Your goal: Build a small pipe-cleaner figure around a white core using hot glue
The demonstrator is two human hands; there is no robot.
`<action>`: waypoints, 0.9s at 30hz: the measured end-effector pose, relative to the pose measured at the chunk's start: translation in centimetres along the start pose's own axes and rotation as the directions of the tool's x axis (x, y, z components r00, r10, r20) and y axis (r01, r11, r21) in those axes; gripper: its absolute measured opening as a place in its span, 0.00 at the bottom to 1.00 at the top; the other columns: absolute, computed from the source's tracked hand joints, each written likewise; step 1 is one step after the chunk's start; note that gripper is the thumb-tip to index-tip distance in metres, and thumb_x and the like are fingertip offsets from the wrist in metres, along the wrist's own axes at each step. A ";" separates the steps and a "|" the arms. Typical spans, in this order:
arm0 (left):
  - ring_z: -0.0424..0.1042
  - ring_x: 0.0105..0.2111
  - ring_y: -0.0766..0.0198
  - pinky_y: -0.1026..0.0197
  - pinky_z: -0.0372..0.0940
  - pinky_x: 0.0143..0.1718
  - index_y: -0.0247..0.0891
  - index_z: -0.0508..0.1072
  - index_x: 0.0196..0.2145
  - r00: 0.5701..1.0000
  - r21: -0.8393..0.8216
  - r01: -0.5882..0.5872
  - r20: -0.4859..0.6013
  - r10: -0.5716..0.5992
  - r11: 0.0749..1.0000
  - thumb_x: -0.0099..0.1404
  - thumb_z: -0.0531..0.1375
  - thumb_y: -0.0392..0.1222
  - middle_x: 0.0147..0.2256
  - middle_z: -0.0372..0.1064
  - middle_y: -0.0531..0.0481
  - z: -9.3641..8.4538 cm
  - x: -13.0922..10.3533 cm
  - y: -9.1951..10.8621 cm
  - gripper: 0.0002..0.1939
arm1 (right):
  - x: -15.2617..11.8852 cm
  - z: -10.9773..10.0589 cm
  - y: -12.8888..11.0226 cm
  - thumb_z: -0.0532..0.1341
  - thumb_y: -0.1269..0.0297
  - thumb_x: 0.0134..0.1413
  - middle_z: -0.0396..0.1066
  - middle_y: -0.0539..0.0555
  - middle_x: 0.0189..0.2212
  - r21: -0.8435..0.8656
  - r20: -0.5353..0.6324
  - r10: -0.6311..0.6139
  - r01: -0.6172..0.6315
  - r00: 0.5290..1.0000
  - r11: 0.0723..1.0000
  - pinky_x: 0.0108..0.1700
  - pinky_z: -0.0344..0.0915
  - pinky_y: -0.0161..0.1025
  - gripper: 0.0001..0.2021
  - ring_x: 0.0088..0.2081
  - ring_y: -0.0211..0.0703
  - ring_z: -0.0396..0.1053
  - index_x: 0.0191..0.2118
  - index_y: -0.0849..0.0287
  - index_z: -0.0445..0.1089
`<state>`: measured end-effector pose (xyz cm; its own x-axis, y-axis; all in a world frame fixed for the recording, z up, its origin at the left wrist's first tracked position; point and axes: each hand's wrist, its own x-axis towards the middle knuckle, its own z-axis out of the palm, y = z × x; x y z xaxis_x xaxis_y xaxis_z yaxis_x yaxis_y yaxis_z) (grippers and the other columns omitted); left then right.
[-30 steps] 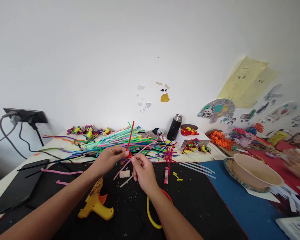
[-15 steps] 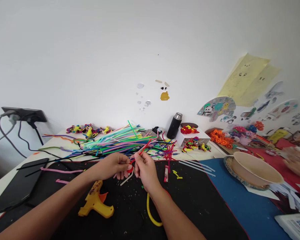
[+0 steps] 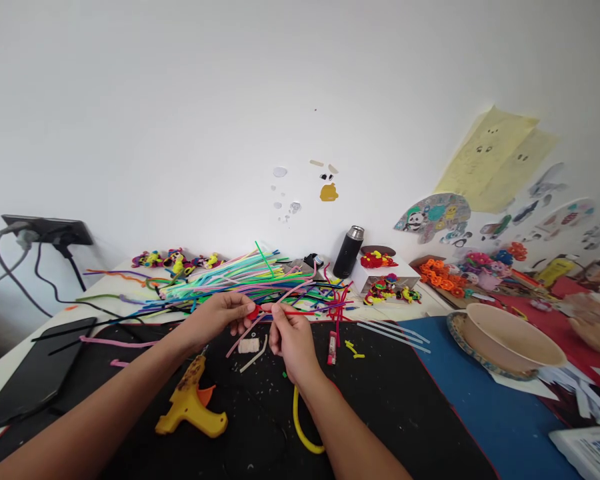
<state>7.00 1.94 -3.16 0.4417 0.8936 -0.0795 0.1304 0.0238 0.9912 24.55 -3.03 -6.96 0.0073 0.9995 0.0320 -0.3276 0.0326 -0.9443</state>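
Note:
My left hand (image 3: 225, 312) pinches a small red coil (image 3: 253, 312) of pipe cleaner between thumb and fingers. The tail of the red pipe cleaner (image 3: 303, 313) runs through the closed fingertips of my right hand (image 3: 291, 337) and sticks out level to the right. Beneath them on the black mat lie a pink pipe cleaner (image 3: 241, 339), a small whitish roll (image 3: 249, 345) and a bent translucent stick (image 3: 254, 360). A yellow glue gun (image 3: 195, 410) rests below my left wrist. By my right forearm curves a yellow pipe cleaner (image 3: 300, 427).
Behind my hands spreads a pile of coloured pipe cleaners (image 3: 220, 285). A black flask (image 3: 350, 253) stands near the wall. A phone-like black slab (image 3: 35, 377) lies at left. To the right are a bowl (image 3: 515, 337), glue sticks (image 3: 395, 332) and another person's blurred hand (image 3: 595, 333).
The red tail has swung from slanting up to lying level. My left hand has risen and shifted slightly left, uncovering the whitish roll on the mat.

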 end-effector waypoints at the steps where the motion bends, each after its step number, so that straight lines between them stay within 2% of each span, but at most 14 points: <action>1: 0.67 0.20 0.65 0.64 0.62 0.25 0.37 0.76 0.28 1.000 -0.009 -0.006 -0.020 0.006 1.000 0.53 0.71 0.64 0.22 0.74 0.50 0.0 0.0 0.0 0.25 | 0.0 0.0 0.0 0.64 0.41 0.57 0.58 0.41 0.13 -0.003 0.004 -0.001 0.001 1.000 1.000 0.16 0.43 0.30 0.26 0.13 0.31 0.53 0.44 0.62 0.78; 13: 0.67 0.21 0.64 0.64 0.60 0.25 0.38 0.75 0.25 0.986 0.062 -0.061 -0.153 0.070 0.996 0.54 0.71 0.62 0.21 0.71 0.50 -0.7 -0.1 0.3 0.23 | -0.1 0.1 0.0 0.64 0.40 0.57 0.60 0.42 0.14 -0.002 0.004 0.011 -0.011 1.000 1.000 0.16 0.44 0.30 0.27 0.13 0.32 0.53 0.48 0.62 0.78; 18: 0.65 0.21 0.66 0.65 0.62 0.25 0.38 0.76 0.26 0.972 -0.084 -0.083 -0.225 0.062 0.993 0.51 0.73 0.57 0.22 0.71 0.52 -2.5 -0.3 1.2 0.20 | 0.0 0.1 -0.1 0.65 0.38 0.54 0.58 0.41 0.13 0.047 -0.016 0.014 -0.014 1.000 0.999 0.15 0.42 0.30 0.27 0.12 0.31 0.51 0.42 0.61 0.77; 21: 0.63 0.20 0.68 0.66 0.59 0.23 0.37 0.75 0.24 0.964 -0.212 -0.093 -0.263 0.034 0.973 0.47 0.76 0.53 0.19 0.68 0.54 -3.9 -0.6 2.1 0.19 | 0.1 0.0 -0.1 0.66 0.38 0.54 0.59 0.42 0.14 0.069 -0.028 0.018 -0.016 0.999 0.997 0.15 0.41 0.30 0.27 0.13 0.30 0.51 0.43 0.61 0.77; 24: 0.61 0.19 0.70 0.68 0.56 0.20 0.36 0.74 0.23 0.976 -0.273 -0.062 -0.218 0.001 0.960 0.45 0.76 0.51 0.18 0.65 0.55 -4.9 -0.9 2.5 0.19 | 0.3 -0.1 0.1 0.66 0.38 0.54 0.59 0.42 0.14 0.101 -0.050 0.025 -0.020 0.998 0.995 0.15 0.40 0.30 0.28 0.13 0.30 0.52 0.44 0.62 0.77; 27: 0.61 0.17 0.70 0.68 0.52 0.19 0.36 0.75 0.24 0.996 -0.193 0.029 -0.073 -0.044 0.981 0.47 0.75 0.53 0.18 0.66 0.54 -4.9 -1.2 2.4 0.20 | 0.5 -0.3 0.3 0.65 0.37 0.54 0.59 0.42 0.14 0.126 -0.059 0.041 -0.034 0.997 0.991 0.14 0.39 0.30 0.28 0.12 0.30 0.52 0.43 0.62 0.77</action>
<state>2.46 3.15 -0.13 0.3700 0.9219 -0.1147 -0.0309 0.1356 0.9903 24.68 -2.51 -7.35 0.0491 0.9984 -0.0263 -0.4439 -0.0018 -0.8961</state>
